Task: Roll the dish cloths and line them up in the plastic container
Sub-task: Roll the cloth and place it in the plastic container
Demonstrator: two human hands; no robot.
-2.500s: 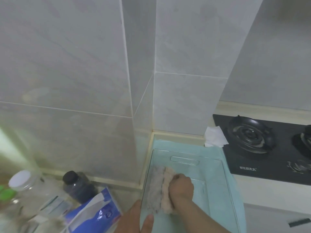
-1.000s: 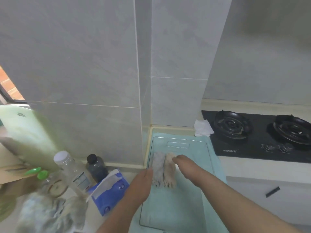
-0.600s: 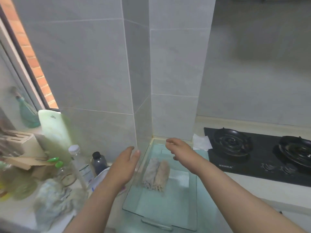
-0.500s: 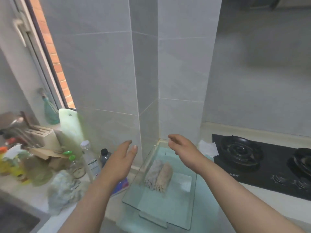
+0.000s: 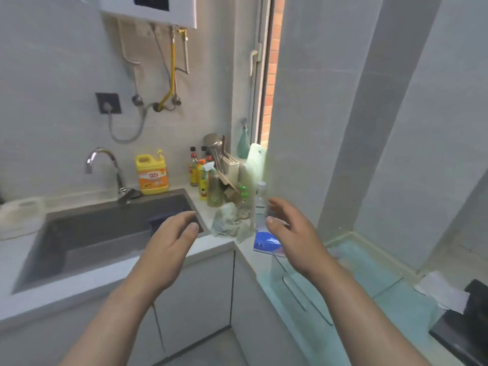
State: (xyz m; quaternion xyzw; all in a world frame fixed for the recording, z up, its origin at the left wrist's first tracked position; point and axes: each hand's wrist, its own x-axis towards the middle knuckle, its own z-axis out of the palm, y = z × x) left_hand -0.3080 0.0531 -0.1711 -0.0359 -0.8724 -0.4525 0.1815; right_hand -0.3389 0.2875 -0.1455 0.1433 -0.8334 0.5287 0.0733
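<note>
My left hand (image 5: 169, 249) and my right hand (image 5: 293, 233) hover open in the air over the counter corner, holding nothing. Between and beyond them a crumpled pale dish cloth (image 5: 229, 221) lies on the counter by the sink. The clear plastic container (image 5: 295, 294) sits lower right on a teal mat (image 5: 383, 273). My right forearm crosses over it, and the rolled cloths inside are hidden behind the arm.
A grey sink (image 5: 105, 233) with a faucet (image 5: 105, 165) fills the left. A yellow detergent jug (image 5: 151, 173), several bottles (image 5: 208, 178) and a blue packet (image 5: 266, 241) crowd the corner. White paper (image 5: 441, 291) and a black stove (image 5: 470, 326) lie far right.
Both hands let go of the rolled cloths, lifted out of the container and moved left. My view swung left to the sink and the crumpled cloth.
</note>
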